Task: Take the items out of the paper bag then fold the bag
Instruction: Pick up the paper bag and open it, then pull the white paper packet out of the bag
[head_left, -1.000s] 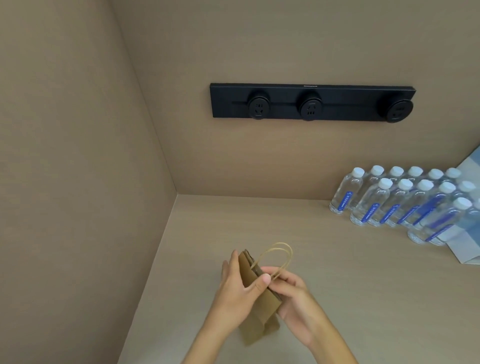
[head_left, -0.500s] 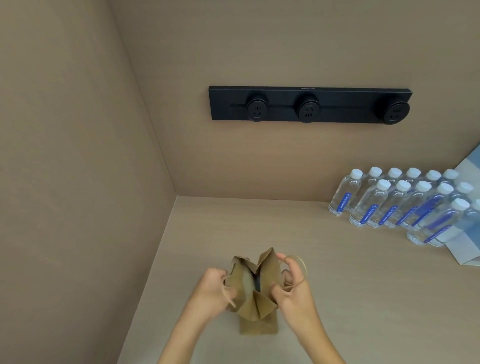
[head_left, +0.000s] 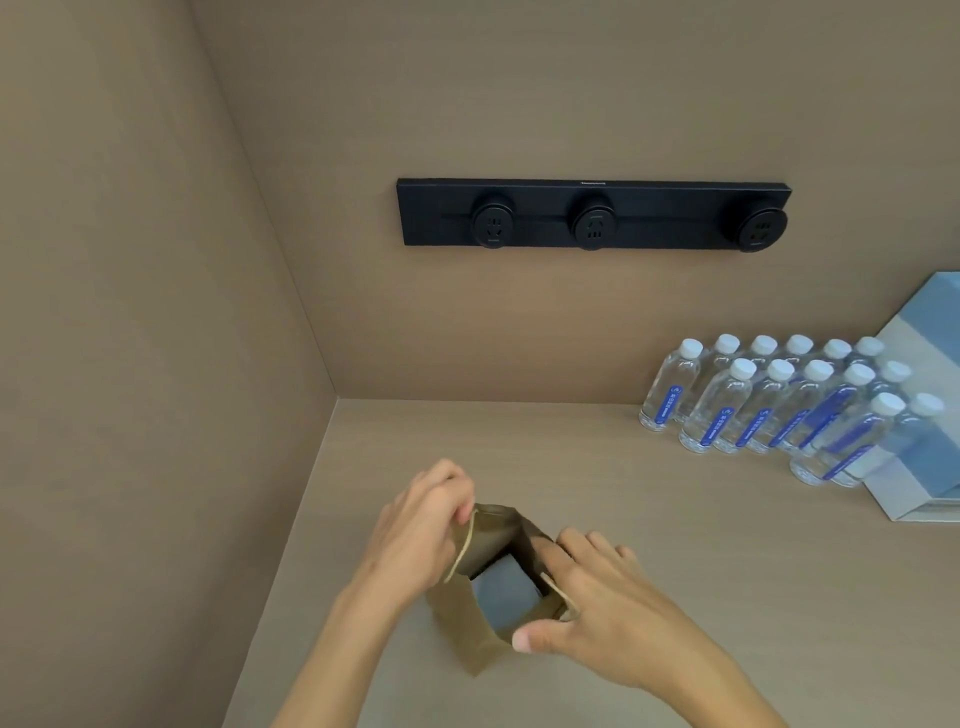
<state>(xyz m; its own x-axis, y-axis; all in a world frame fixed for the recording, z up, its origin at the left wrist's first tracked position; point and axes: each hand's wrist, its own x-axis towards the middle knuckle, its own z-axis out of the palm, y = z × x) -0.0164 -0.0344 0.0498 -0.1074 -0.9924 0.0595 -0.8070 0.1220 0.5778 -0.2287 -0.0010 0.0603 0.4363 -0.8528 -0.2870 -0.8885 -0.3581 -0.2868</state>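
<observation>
a small brown paper bag (head_left: 467, 636) stands on the pale wood counter (head_left: 675, 571), close to the person and a little left of the middle. its mouth is pulled wide open, and inside sits a grey-blue blocky item (head_left: 504, 592); what it is cannot be told.

the right hand (head_left: 597, 608) holds the bag's right rim, the thumb lying along the near edge and the fingers spread over the far side of that rim, with one thin paper handle (head_left: 558, 590) showing just under the palm. the left hand (head_left: 421, 530) grips the left rim from outside, its fingers curled and pinching the top edge at the far left corner; the other handle (head_left: 463, 540) runs down along that wall beside the palm. the two hands are apart, one on each side of the opening.

farther back on the right, a cluster of clear water bottles (head_left: 779, 405) with white caps and blue labels stands in rows near the back wall. just beside them, at the right edge of the view, lies a light blue and white box (head_left: 914, 467), partly cut off.

on the back wall (head_left: 519, 104) above the counter is a black power strip (head_left: 592, 213) with three round sockets. a side wall (head_left: 130, 312) closes the space on the left.
</observation>
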